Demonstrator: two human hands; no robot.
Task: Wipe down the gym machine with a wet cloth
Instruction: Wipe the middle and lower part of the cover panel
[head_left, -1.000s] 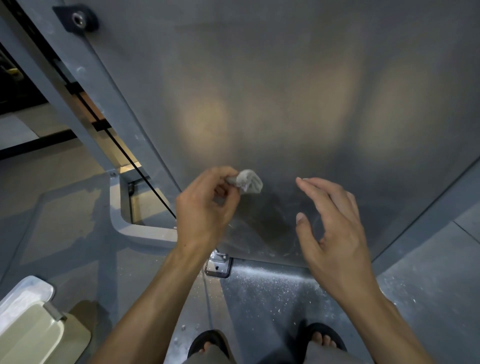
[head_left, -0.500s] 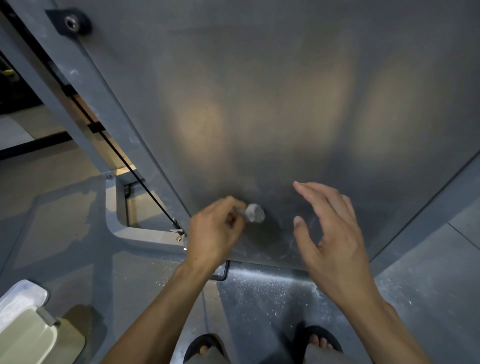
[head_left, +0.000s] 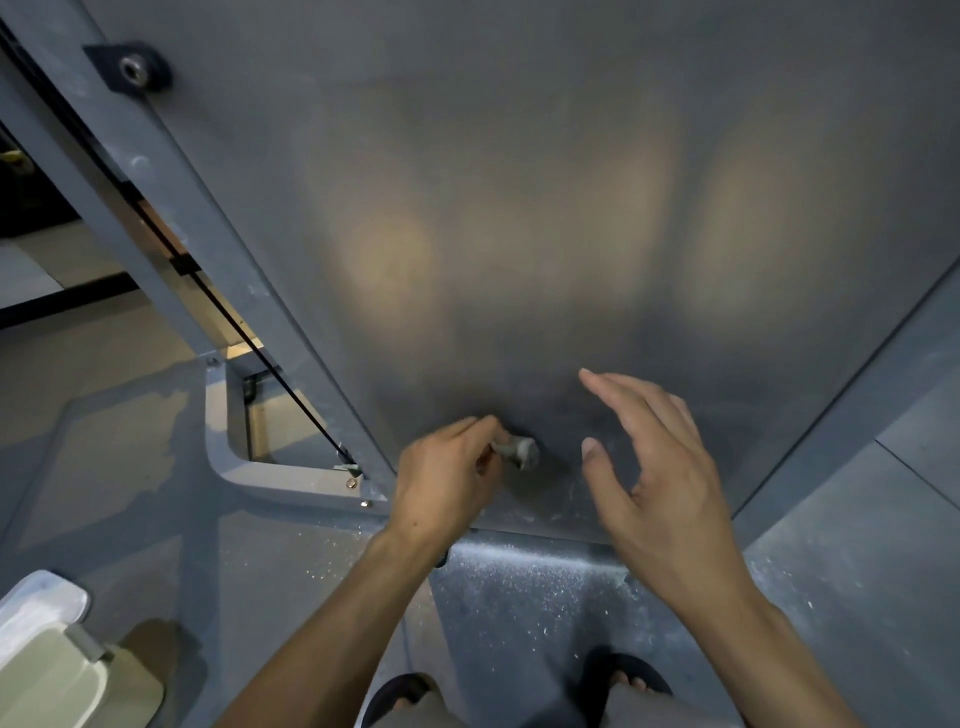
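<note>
left hand (head_left: 447, 480) pinching balled cloth (head_left: 521, 451) against panel (head_left: 519, 208) — right hand (head_left: 660, 467) slack-fingered beside; cable (head_left: 223, 312) leftward

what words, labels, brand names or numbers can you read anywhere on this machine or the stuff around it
None: no text can be read in this view.
The grey metal panel of the gym machine shows no writing, only soft reflections.
The small grey wadded cloth pinched in the left hand has no visible label.
The pale plastic container shows no visible marking.
</note>
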